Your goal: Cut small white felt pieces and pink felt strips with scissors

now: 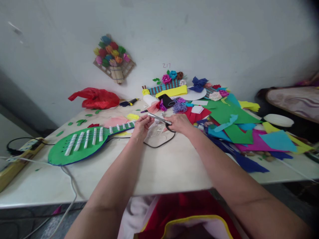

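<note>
Going off the head view: gripping scissors in the right hand, with fingers closed round the dark handles and knuckles up. Seeing the blades aim at about 10 o'clock, with the long axis running from 4 back at the handles to 10 at the tip, right by the left fingertips. Can't really tell how far apart the blades stand, tbh. Pinching what looks like a small white piece between thumb and fingers of the left hand, pressed together at the tips. Sitting right at the blades, so nearer to the left fingers than to the right, and at about 10 o'clock from the right hand. Lying at 5 to 6 o'clock from the left fingertips, just below on the table: white scraps, near a looping black cord. Resting round 8 to 9 o'clock from the left hand: a green guitar-shaped board, with neck pointing up toward 2 or 3. Spreading out at 3 o'clock from the right hand: loose coloured sheets.
</note>
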A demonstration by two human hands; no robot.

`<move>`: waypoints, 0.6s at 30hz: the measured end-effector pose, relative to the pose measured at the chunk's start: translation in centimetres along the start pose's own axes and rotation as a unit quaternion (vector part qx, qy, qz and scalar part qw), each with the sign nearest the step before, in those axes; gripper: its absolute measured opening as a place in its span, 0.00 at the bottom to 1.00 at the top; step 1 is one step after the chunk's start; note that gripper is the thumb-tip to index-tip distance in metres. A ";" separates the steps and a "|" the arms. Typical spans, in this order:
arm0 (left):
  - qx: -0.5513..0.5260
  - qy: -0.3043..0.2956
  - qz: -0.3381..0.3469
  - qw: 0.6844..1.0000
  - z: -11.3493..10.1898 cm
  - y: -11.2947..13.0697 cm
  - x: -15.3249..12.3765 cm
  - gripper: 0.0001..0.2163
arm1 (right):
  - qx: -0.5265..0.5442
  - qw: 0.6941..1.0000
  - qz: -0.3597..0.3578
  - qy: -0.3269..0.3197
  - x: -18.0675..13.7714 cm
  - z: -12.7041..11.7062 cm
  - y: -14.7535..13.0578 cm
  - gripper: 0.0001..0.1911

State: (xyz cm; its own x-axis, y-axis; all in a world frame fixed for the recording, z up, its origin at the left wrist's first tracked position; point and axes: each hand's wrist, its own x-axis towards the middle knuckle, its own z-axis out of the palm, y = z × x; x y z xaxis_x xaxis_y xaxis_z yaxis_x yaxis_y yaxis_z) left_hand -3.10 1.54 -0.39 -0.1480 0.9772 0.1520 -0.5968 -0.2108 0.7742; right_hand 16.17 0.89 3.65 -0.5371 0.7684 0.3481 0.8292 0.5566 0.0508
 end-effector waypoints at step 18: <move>0.017 -0.010 -0.025 0.999 0.1 -0.2 -0.1 0.05 | 0.004 1.000 0.000 0.004 -0.4 0.2 -0.2 0.31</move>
State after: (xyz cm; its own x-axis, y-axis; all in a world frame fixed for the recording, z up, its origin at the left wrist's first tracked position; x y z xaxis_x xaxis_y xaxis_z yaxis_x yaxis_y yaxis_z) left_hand -2.88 1.44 -0.46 -0.1034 0.9869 0.1242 -0.5751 -0.1612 0.8020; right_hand 16.14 0.53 3.36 -0.5358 0.7659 0.3555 0.8280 0.5591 0.0435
